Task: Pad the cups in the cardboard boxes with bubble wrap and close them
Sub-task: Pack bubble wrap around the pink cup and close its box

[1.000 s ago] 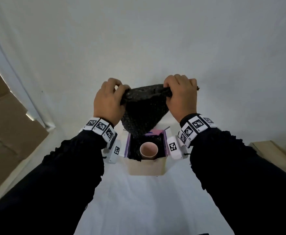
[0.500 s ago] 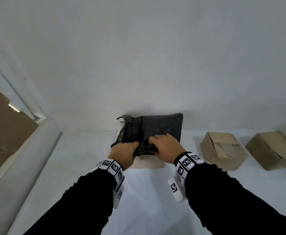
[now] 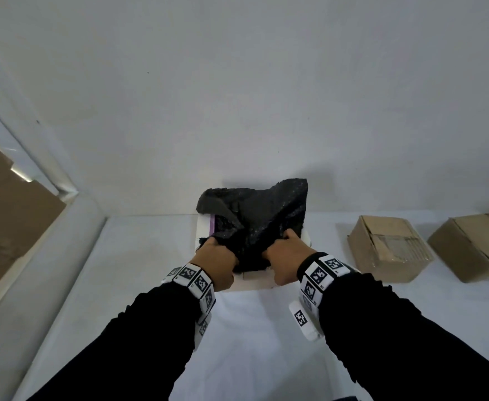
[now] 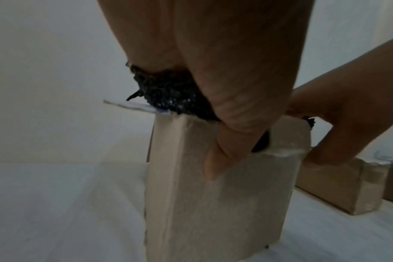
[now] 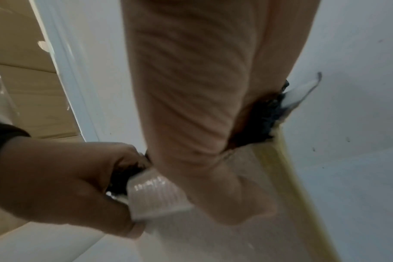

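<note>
Bubble wrap (image 3: 262, 218): light, soft, springy; clenched by left hand (image 3: 217, 260) and right hand (image 3: 288, 260) at near edge, over open box (image 3: 250, 282).

No readable words, brands or numbers showed anywhere. The white wristbands (image 3: 192, 280) carried only black-and-white square code markers, with tiny characters beside them too small to read. The closed cardboard boxes (image 3: 388, 247) bore no legible print.
</note>
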The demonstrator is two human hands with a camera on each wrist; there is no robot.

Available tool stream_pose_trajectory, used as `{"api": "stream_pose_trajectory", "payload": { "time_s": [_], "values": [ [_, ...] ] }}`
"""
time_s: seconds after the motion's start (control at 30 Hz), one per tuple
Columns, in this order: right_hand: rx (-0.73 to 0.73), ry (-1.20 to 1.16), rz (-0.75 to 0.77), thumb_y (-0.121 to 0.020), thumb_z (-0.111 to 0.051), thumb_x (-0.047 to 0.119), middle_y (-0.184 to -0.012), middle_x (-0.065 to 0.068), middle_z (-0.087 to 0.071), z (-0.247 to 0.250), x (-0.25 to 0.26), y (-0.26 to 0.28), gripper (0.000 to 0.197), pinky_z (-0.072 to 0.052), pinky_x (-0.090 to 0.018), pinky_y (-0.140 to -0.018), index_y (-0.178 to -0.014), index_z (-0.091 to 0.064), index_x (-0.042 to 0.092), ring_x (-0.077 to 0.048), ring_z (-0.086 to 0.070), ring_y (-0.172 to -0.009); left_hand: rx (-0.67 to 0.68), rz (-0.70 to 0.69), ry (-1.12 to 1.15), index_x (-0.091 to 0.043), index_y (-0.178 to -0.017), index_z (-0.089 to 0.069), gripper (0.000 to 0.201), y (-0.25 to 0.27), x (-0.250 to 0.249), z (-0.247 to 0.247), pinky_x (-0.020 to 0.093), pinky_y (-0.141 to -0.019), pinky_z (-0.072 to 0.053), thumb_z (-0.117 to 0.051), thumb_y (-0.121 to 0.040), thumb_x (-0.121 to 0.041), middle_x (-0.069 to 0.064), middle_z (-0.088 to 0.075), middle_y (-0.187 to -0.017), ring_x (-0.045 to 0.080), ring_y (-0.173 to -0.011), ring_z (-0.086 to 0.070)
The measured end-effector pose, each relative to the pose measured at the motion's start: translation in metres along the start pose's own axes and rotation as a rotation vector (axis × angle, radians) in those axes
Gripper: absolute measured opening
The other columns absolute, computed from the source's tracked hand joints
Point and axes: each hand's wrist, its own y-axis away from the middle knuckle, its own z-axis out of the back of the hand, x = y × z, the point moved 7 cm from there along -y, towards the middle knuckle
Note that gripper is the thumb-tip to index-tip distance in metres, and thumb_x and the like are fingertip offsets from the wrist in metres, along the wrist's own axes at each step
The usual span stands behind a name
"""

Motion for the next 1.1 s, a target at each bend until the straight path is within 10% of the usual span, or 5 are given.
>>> {"api": "stream_pose_trajectory", "payload": {
  "time_s": [0.23, 0.37, 0.57, 0.83, 1.1],
  "values": [
    [0.075, -0.039, 0.0, -0.081, -0.055, 0.036, -0.077, 0.001, -0.056, -0.007, 0.016, 0.018, 0.018, -0.02, -0.044, -0.102, -0.07, -0.054, 0.021, -0.018, -0.049, -0.087, -0.042, -0.095, 0.186, -0.027, -0.119, -0.056, 0.041, 0.036, -0.019, 0.004, 0.03, -0.1, -0.029, -0.05, -0.084, -0.049, -0.002, -0.068, -0.103, 0.021, -0.104, -0.057],
    [-0.353, -0.568, -0.041, -0.078, -0.061, 0.053, -0.092, 0.008, -0.064, 0.025, -0.018, 0.033, 0.024, -0.037, -0.04, -0.092, -0.089, -0.064, 0.032, -0.018, -0.055, -0.097, -0.353, -0.008, 0.485, -0.029, -0.095, -0.064, 0.06, 0.047, 0.004, 0.032, 0.027, -0.07, -0.044, -0.035, -0.077, -0.078, -0.01, -0.065, -0.082, 0.014, -0.083, -0.06],
    [-0.466, -0.887, -0.545, -0.083, -0.063, 0.053, -0.145, -0.006, -0.038, 0.011, -0.081, 0.031, 0.04, -0.037, -0.048, -0.105, -0.118, -0.056, 0.036, -0.034, -0.04, -0.129, -0.655, 0.287, 0.54, -0.029, -0.124, -0.05, 0.057, 0.046, 0.041, 0.056, 0.042, -0.093, -0.046, -0.065, -0.077, -0.058, 0.007, -0.041, -0.138, 0.03, -0.113, -0.048],
    [-1.091, -0.837, -0.131, -0.077, -0.056, -0.003, -0.091, 0.004, -0.059, 0.06, -0.039, 0.035, 0.027, -0.046, -0.033, -0.073, -0.087, -0.061, 0.022, -0.016, -0.055, -0.082, -0.445, 0.28, 0.573, -0.031, -0.15, -0.021, 0.08, 0.023, 0.029, 0.035, 0.038, -0.084, -0.049, -0.054, -0.079, -0.01, 0.006, -0.052, -0.128, 0.028, -0.112, -0.051],
    [-0.534, -0.548, -0.25, -0.084, -0.055, 0.014, -0.121, -0.008, -0.049, 0.021, -0.029, -0.017, 0.029, -0.046, -0.038, -0.088, -0.112, -0.062, 0.013, -0.028, -0.048, -0.114, -0.261, 0.354, 0.1, -0.022, -0.1, -0.07, 0.041, 0.01, 0.031, 0.025, 0.037, -0.084, -0.033, -0.041, -0.081, -0.044, 0.002, -0.057, -0.109, 0.025, -0.103, -0.046]
  ]
}}
